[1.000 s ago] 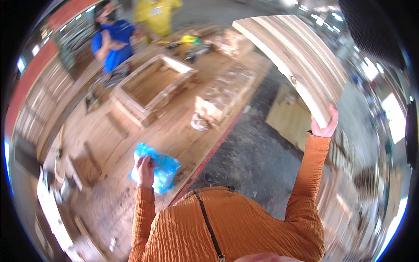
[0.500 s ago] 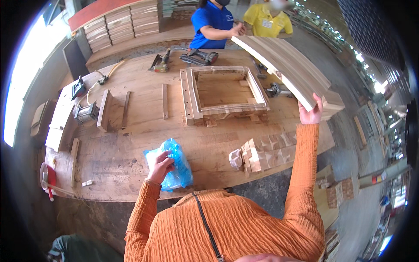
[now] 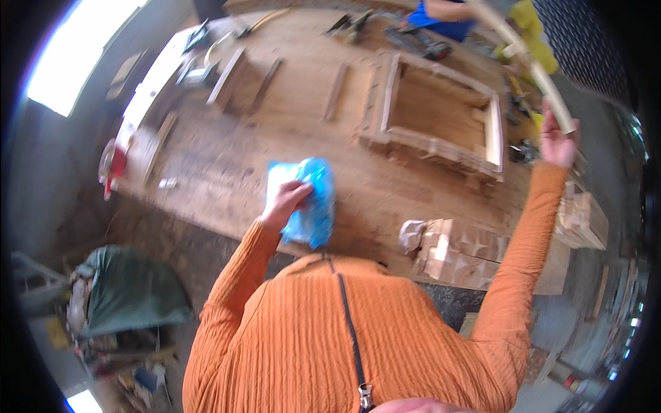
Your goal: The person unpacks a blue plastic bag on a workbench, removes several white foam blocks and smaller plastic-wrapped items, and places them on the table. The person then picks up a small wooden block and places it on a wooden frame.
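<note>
Bunched in my left hand (image 3: 288, 203) is a crinkled blue plastic bag (image 3: 321, 199) at the table's near edge; the fingers are closed on it. Out to the right, my raised right hand (image 3: 558, 142) grips the near end of a curved wooden panel (image 3: 539, 74), seen nearly edge-on. The panel's far end runs out of the top of the picture. Between the hands and farther back, a rectangular wooden frame (image 3: 376, 103) lies on the table. A stack of wooden blocks (image 3: 463, 246) sits near the front edge, left of my right forearm.
Wooden strips (image 3: 335, 92) and a nail gun (image 3: 423, 47) lie on the wooden table (image 3: 220, 162). A red tape dispenser (image 3: 113, 162) is at its left corner. Across the table are a person in blue (image 3: 441, 17) and one in yellow (image 3: 529, 27). Green cloth (image 3: 138, 289) covers something at lower left.
My view has swung left and down, so the table sits higher. The panel has turned from showing its broad face to nearly edge-on. Both hands keep their hold.
</note>
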`<state>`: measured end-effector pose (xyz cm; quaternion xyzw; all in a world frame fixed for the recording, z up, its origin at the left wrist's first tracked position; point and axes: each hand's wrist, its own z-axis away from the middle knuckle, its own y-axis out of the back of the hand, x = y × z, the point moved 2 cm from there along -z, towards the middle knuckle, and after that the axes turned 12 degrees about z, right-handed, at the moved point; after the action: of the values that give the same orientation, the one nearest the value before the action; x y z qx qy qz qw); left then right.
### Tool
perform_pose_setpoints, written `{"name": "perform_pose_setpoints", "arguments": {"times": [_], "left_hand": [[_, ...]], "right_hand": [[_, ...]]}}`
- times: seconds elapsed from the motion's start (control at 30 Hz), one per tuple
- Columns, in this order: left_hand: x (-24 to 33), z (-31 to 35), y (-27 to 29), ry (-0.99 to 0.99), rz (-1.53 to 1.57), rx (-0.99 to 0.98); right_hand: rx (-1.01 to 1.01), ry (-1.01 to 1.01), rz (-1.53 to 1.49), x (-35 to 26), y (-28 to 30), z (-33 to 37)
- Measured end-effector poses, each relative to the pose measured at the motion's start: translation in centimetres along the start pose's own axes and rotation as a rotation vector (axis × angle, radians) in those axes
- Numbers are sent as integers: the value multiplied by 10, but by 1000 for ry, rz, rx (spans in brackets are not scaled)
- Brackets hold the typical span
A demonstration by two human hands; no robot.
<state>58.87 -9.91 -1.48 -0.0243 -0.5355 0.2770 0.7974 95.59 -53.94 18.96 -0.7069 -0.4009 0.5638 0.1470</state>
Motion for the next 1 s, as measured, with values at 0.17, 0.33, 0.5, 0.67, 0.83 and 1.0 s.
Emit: {"name": "perform_pose_setpoints", "arguments": {"times": [0.17,0.33,0.5,0.67,0.83,1.0], "left_hand": [[-3,7,-11,121,414,-37],[-18,7,2,118,509,-103],[-13,8,-2,130,584,-130],[-11,8,4,135,568,-160],[-3,10,11,150,509,-247],[0,8,19,216,584,-346]], "right_hand": [[9,-143,447,59,-58,8],[-579,-327,1163,212,-186,139],[-716,-335,1466,298,-206,221],[-520,-320,1397,326,-201,237],[-400,-656,1060,336,-192,241],[-277,-823,708,340,-197,250]]}}
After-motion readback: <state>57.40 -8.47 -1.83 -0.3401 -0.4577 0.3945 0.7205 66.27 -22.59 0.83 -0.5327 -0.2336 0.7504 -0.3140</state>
